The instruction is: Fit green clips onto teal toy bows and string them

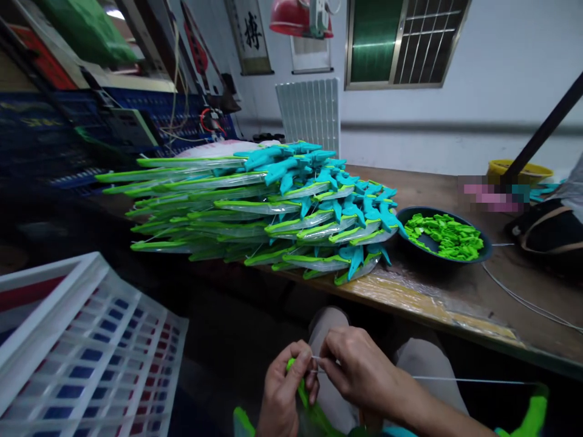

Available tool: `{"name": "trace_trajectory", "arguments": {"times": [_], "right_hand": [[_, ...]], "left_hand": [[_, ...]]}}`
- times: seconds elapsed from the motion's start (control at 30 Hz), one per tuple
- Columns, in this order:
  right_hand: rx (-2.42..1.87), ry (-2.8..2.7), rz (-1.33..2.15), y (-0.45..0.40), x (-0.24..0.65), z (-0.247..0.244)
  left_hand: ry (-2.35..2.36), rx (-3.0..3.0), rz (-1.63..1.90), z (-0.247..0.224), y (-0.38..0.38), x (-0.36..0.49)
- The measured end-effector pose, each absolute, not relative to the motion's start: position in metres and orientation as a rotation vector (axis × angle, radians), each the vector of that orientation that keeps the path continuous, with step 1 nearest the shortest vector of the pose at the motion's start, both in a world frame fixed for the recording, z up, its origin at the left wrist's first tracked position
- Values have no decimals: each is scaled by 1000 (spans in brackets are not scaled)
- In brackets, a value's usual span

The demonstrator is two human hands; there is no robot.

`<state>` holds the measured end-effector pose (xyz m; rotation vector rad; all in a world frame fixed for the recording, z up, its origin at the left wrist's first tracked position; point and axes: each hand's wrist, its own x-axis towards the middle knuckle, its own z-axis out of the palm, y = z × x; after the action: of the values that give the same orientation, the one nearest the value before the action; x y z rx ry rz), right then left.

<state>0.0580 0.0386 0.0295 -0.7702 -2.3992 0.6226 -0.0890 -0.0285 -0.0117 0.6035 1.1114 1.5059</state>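
Low in front of my lap, my left hand (286,385) grips one bright green tip of a toy bow (319,419) between thumb and fingers. White string (473,380) runs from that tip to the bow's other green end at the lower right. Close beside it, my right hand (357,370) pinches the string near the tip, fingers curled. A bit of the bow's teal middle shows at the bottom edge; the rest is hidden by my right arm or out of view. Ahead on the table lies a big stack of similar green and teal pieces (282,209), with clear plastic along their green arms.
A dark round bowl (478,258) of small green parts stands right of the stack on the wooden table (410,303). A white plastic crate (150,315) is at my left. Further right are a yellow basket (523,170) and a dark bag (551,233). A red lamp (291,18) hangs above.
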Motion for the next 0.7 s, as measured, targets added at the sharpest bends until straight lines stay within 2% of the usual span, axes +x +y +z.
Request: {"name": "trace_trajectory", "arguments": {"times": [0.2,0.37,0.6,0.7], "right_hand": [[-764,-2444,622,32,68,44],[-747,-2512,443,23,80,63],[-589,-2363,-368,30,62,94],[-614,-2229,-486,36,58,99]], "left_hand": [[1052,616,1526,-1,-23,-86],[958,718,1468,6,-22,-87],[655,765,1457,42,5,-80],[620,729,1510,59,19,-81]]}}
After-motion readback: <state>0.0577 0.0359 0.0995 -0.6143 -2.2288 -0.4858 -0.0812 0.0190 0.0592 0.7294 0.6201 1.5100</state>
